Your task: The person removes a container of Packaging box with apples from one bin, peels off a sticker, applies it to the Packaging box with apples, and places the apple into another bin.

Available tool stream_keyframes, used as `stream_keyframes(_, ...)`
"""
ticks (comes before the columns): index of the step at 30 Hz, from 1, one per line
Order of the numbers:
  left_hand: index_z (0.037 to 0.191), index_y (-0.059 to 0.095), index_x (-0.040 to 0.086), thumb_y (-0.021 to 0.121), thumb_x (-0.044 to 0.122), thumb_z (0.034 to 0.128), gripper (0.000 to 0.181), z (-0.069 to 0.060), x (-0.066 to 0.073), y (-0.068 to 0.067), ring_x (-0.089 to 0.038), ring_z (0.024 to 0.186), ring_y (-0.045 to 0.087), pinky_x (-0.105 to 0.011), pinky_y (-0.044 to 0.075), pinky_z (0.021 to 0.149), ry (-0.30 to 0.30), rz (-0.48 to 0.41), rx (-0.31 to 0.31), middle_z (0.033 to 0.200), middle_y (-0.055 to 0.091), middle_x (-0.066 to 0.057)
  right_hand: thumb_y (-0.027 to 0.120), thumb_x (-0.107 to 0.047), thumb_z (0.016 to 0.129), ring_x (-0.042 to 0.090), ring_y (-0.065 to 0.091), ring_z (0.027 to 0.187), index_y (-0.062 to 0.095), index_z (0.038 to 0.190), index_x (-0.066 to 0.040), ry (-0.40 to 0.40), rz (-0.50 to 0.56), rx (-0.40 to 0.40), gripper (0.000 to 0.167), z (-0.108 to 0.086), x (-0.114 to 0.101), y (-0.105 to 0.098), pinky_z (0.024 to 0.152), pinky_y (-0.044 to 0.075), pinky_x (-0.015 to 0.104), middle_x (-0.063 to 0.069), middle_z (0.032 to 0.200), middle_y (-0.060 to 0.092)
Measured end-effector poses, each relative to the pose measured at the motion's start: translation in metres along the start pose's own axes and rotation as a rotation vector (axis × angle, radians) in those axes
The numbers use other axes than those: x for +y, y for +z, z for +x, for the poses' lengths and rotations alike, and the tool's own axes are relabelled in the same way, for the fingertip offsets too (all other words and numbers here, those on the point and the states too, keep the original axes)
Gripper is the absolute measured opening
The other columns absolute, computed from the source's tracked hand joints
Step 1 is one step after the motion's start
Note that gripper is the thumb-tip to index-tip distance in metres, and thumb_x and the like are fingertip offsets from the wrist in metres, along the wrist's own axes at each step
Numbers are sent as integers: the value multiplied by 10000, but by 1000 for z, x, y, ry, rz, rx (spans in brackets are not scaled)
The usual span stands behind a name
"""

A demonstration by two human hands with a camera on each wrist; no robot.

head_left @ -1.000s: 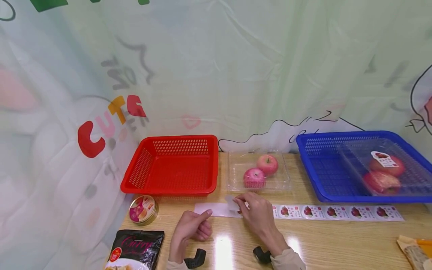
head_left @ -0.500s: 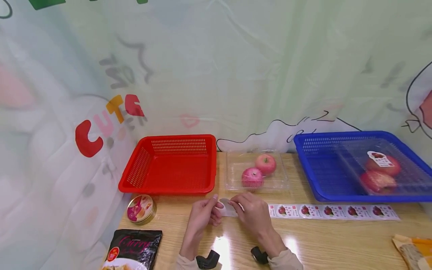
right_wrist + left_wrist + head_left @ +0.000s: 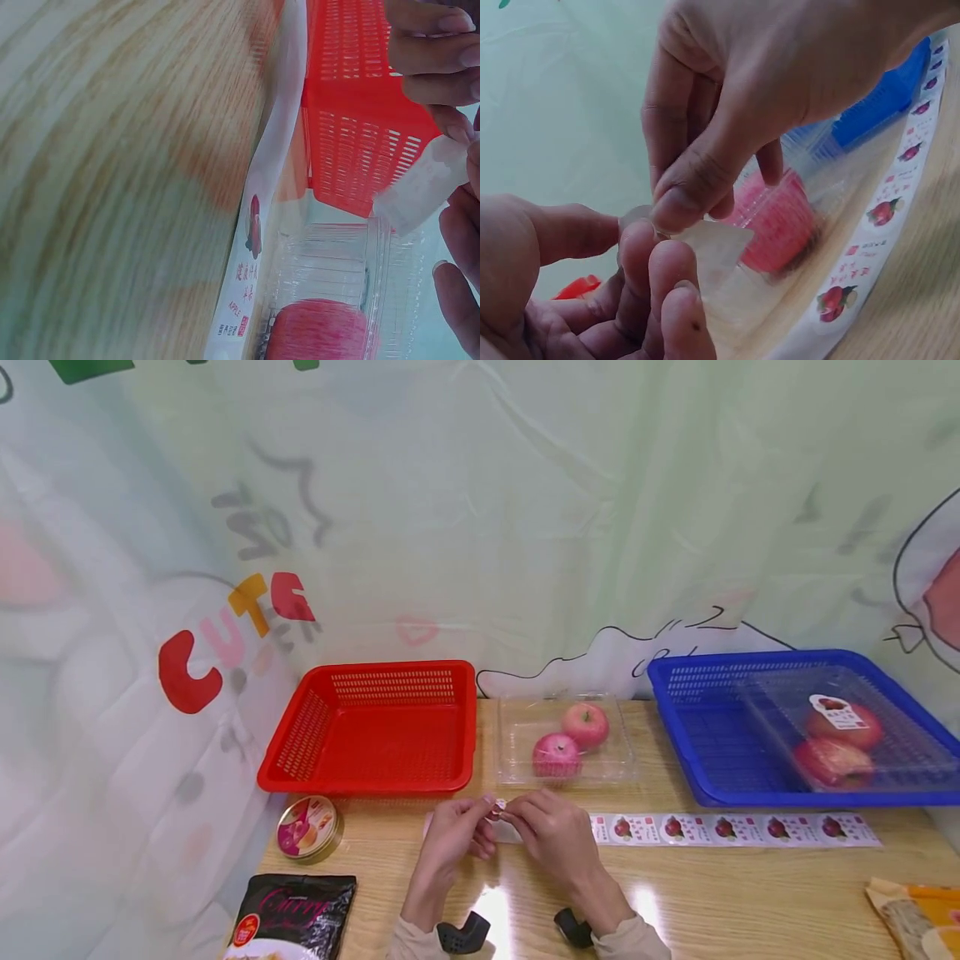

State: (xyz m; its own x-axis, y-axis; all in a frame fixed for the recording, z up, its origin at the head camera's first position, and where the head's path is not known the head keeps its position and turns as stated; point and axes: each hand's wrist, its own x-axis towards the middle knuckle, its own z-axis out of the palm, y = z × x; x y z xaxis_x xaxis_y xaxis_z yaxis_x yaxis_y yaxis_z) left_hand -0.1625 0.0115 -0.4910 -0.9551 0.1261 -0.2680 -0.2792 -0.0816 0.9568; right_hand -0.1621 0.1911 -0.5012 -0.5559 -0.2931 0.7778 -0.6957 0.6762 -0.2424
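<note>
A small peeled sticker is held up over the table between both hands. My left hand pinches one end of it between thumb and fingertips. The right hand pinches it from the other side, the fingertips of both hands nearly meeting. In the left wrist view the pale back of the sticker hangs below the right thumb; its printed face is mostly hidden. Beneath the hands runs a strip of apple labels, its left stretch blank. Behind the hands stands a clear plastic box with two apples.
To the left stands a red basket. A blue basket at the right holds a labelled clear box with apples. A round tin, a black curry packet and an orange-and-clear bag lie nearer the table's sides.
My left hand has moved right and up to meet the right hand and now pinches the sticker too. The sticker has turned, showing some printed colour. The head view has shifted slightly.
</note>
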Motion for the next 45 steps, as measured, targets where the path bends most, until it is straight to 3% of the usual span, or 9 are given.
stream_keyframes(7, 981, 693, -82, 642, 159, 1033, 252, -2, 4, -5, -78, 495, 619, -219, 561, 497, 8, 14, -44, 628, 612, 16, 952, -126, 735, 111, 720, 770, 811, 873, -139, 30, 47, -28, 197, 1, 3, -5, 647, 584, 263, -37, 852, 783)
stream_keyframes(11, 979, 684, -75, 645, 154, 1035, 240, -3, 9, -8, -87, 497, 625, -222, 566, 508, 28, 53, -80, 618, 611, 23, 944, -117, 742, 138, 717, 781, 818, 921, -125, 120, 125, -24, 219, 2, 11, -12, 599, 566, 228, -16, 893, 795)
stream_keyframes(16, 967, 652, -116, 619, 117, 1052, 251, -3, 20, -11, -96, 496, 609, -223, 558, 504, 46, 111, -150, 617, 596, 2, 839, -172, 912, 166, 747, 856, 835, 1022, -115, 507, 286, -151, 124, 4, 21, -27, 634, 589, 226, 1, 967, 813)
stream_keyframes(20, 960, 632, -137, 622, 95, 1054, 251, -2, 29, -11, -103, 503, 592, -227, 550, 501, 69, 144, -224, 621, 587, -18, 617, -351, 1082, 196, 723, 918, 783, 1212, -66, 867, 566, -408, 354, 6, 28, -36, 655, 558, 264, 90, 1074, 803)
stream_keyframes(23, 967, 634, -143, 620, 90, 1056, 250, 0, 35, -10, -106, 510, 583, -229, 549, 507, 86, 168, -273, 620, 583, -18, 476, -418, 1134, 218, 696, 917, 727, 1282, -4, 1005, 775, -547, 506, 7, 32, -38, 607, 504, 270, 189, 1139, 781)
stream_keyframes(27, 961, 644, -126, 617, 81, 1053, 228, 3, 38, -7, -100, 513, 573, -230, 554, 510, 97, 204, -312, 614, 574, -15, 490, -389, 1134, 162, 647, 855, 705, 1269, 35, 1069, 891, -553, 494, 6, 35, -40, 600, 451, 236, 191, 1066, 779)
stream_keyframes(35, 927, 662, -80, 636, 107, 1051, 227, 7, 40, -2, -99, 492, 567, -250, 569, 503, 105, 295, -298, 579, 563, -19, 668, -252, 1058, 180, 562, 765, 745, 1163, -13, 1178, 743, -363, 272, 6, 32, -45, 618, 491, 268, 84, 929, 719)
stream_keyframes(40, 916, 666, -91, 638, 109, 1047, 240, 14, 49, 3, -106, 484, 560, -241, 562, 494, 137, 373, -271, 569, 551, -24, 688, -267, 1048, 197, 593, 746, 758, 1155, -19, 1140, 660, -334, 279, 12, 29, -54, 621, 585, 316, 107, 965, 736)
stream_keyframes(45, 891, 660, -75, 632, 132, 1054, 264, 26, 62, 8, -110, 472, 560, -236, 558, 491, 155, 422, -267, 563, 558, -23, 716, -259, 1029, 194, 616, 717, 776, 1070, -13, 998, 544, -347, 256, 25, 36, -61, 623, 566, 283, 59, 873, 731)
